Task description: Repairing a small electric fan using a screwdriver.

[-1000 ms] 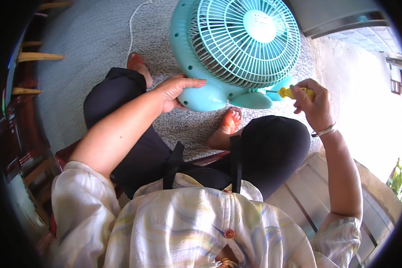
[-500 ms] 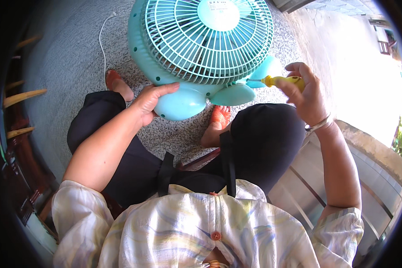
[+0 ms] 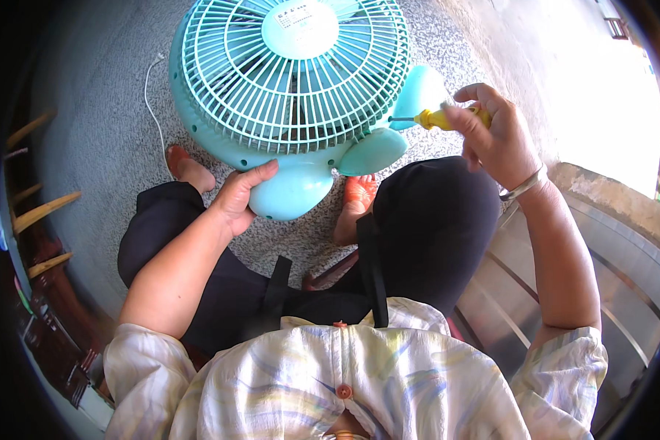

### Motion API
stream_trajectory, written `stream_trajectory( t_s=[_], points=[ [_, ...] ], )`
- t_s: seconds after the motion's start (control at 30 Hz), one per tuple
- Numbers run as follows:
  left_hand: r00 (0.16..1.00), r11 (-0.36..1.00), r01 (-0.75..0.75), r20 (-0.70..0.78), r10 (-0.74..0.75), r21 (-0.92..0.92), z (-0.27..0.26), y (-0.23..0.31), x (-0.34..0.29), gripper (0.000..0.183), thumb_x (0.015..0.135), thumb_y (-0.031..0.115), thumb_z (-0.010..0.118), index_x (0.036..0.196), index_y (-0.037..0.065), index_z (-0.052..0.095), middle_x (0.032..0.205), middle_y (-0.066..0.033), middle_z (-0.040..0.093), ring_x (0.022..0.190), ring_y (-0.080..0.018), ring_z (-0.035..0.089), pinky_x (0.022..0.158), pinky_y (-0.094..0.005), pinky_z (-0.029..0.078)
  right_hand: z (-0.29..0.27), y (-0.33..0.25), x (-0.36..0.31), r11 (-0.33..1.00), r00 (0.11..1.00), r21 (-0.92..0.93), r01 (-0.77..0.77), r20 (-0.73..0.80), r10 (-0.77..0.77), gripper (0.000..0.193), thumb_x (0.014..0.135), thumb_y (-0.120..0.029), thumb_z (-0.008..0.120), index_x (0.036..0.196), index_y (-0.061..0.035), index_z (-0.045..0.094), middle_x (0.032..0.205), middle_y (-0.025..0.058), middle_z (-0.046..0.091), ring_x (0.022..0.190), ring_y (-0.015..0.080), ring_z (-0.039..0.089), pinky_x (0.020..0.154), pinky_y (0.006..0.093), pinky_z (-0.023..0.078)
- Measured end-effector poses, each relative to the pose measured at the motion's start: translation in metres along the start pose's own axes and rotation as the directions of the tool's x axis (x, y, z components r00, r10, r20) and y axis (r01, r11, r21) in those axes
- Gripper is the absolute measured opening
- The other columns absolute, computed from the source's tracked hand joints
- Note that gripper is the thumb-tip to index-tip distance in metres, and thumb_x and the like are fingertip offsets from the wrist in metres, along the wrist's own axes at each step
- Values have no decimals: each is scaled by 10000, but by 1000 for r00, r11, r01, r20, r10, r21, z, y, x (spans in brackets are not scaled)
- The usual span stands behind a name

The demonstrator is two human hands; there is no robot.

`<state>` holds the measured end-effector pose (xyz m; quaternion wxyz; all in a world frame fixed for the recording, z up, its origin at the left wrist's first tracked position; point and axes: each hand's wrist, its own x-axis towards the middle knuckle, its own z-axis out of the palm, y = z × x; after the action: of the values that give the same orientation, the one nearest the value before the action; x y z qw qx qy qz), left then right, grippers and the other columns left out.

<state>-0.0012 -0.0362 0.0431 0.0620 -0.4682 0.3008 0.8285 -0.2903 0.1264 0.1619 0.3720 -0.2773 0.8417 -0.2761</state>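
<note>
A turquoise electric fan (image 3: 295,95) with a round slatted grille and rounded lobes round its rim is in front of me. My left hand (image 3: 240,196) grips the pale blue lobe (image 3: 292,192) at its near edge, thumb on top. In my right hand (image 3: 500,132) is a screwdriver (image 3: 440,119) with a yellow handle. The metal shaft points left, and its tip meets the fan's edge by the right-hand lobe (image 3: 419,94), at what looks like a screw hole. The fingers behind the handle are partly hidden.
A white cord (image 3: 148,103) lies on the speckled grey floor (image 3: 110,147) to the left. My feet and bent knees are below the fan. Wooden furniture (image 3: 44,213) stands at the far left. A metal-strip surface (image 3: 521,271) and a concrete ledge (image 3: 609,191) are at the right.
The fan appears further left and slightly lower in the view, partly because the view itself has shifted. The screwdriver tip stays at the same spot on the fan's edge.
</note>
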Motion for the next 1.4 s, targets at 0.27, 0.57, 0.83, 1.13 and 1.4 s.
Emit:
stream_trajectory(
  t_s=[0.27,0.57,0.83,1.13,1.4],
  points=[
    [1000,998,-6,-26,4,-56,5,-3,2,672,761,331,737,1277,5,457,1215,-122,552,1117,-257,539,963,-421,429,2,16,5,689,726,-325,648,-12,-688,233,723,-31,623,941,3,549,687,121,573,694,254,593,624,358,485],
    [1000,999,7,-28,-8,-31,2,-8,4,748,751,349,733,1337,44,384,1290,-118,492,1193,-284,474,987,-468,398,6,21,5,892,878,-32,451,-164,-450,213,769,-75,630,971,-17,595,804,152,601,664,244,608,634,315,484],
    [1000,999,8,-22,-9,-49,0,-9,5,752,723,319,765,1319,34,405,1276,-116,503,1183,-275,487,993,-450,405,19,28,12,745,786,267,611,-310,-534,307,762,-109,689,1042,-37,583,835,130,615,728,233,626,653,353,505],
    [1000,1000,-8,-19,7,-21,-1,-10,6,765,707,361,768,1307,31,426,1259,-105,525,1156,-268,506,984,-439,404,4,21,8,821,943,465,332,-182,-278,330,724,-175,771,976,-18,626,804,94,604,653,160,605,602,237,480],
    [1000,999,17,-22,-18,-34,2,-9,6,759,717,353,761,1312,27,420,1269,-110,519,1170,-269,499,984,-445,404,3,25,15,857,849,135,497,-281,-448,335,752,-107,707,1054,-27,586,830,98,644,740,191,635,683,267,507]
  ],
)
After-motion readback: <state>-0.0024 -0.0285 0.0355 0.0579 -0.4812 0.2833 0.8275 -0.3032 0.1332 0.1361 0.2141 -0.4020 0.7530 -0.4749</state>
